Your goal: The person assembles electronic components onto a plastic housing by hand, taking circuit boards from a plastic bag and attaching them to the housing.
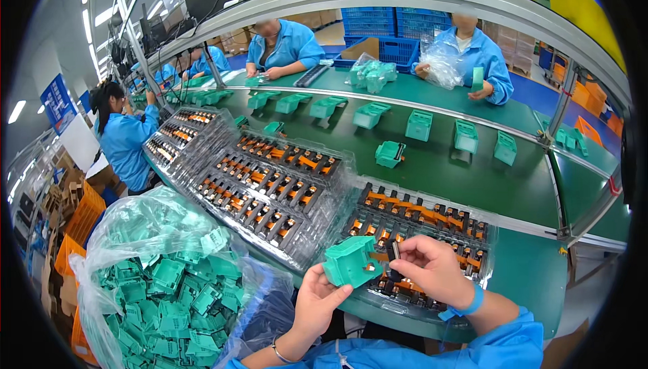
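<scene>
My left hand [320, 301] grips a green plastic housing [351, 262] by its lower left side, its open side turned to the right. Just right of it, my right hand [432, 271] pinches a small black part with an orange piece [393, 254] between thumb and fingers. The part is close to the housing's opening; whether they touch I cannot tell. Beneath both hands lies a clear plastic tray [491, 234] holding rows of black and orange parts. A blue band circles my right wrist.
Left of me stands a clear bag [155, 214] full of green housings. Stacked clear trays [270, 187] of parts lie along the bench. Beyond, green housings [418, 124] line a green conveyor [499, 183]. A metal frame spans overhead. Several people in blue work across and to the left.
</scene>
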### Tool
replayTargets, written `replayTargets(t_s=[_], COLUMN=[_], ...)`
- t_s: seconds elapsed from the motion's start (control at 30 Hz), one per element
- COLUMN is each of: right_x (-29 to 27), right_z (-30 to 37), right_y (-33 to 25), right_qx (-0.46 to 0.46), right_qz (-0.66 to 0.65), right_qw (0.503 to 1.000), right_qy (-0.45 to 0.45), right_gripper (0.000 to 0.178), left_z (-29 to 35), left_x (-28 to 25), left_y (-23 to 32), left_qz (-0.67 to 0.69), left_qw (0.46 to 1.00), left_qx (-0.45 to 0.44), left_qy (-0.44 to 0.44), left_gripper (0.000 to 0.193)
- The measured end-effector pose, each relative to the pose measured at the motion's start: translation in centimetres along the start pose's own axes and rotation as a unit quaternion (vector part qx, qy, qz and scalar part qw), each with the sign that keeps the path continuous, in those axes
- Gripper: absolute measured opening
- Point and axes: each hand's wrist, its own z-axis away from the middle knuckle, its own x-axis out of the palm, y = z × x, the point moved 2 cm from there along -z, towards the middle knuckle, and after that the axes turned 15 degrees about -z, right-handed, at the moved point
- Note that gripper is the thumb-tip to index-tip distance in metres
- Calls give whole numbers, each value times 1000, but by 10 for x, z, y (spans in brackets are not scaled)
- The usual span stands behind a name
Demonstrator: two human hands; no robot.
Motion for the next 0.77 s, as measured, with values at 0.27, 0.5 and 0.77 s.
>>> replayTargets(t_s=[0.27,0.5,0.77], right_x=[3,2,0], right_z=[-3,-4,1], right_y=[12,31,33], right_qx=[-7,39,152], right_qz=[80,20,-3], right_qw=[996,997,985], right_qy=[-28,-57,-87], right_gripper=[20,19,26], left_z=[9,13,17], left_x=[7,6,7], left_y=[2,1,-4], left_qz=[-22,-25,-89], left_qw=[1000,999,994], left_qx=[14,21,50], left_qy=[-11,-30,-46], left_gripper=[51,47,45])
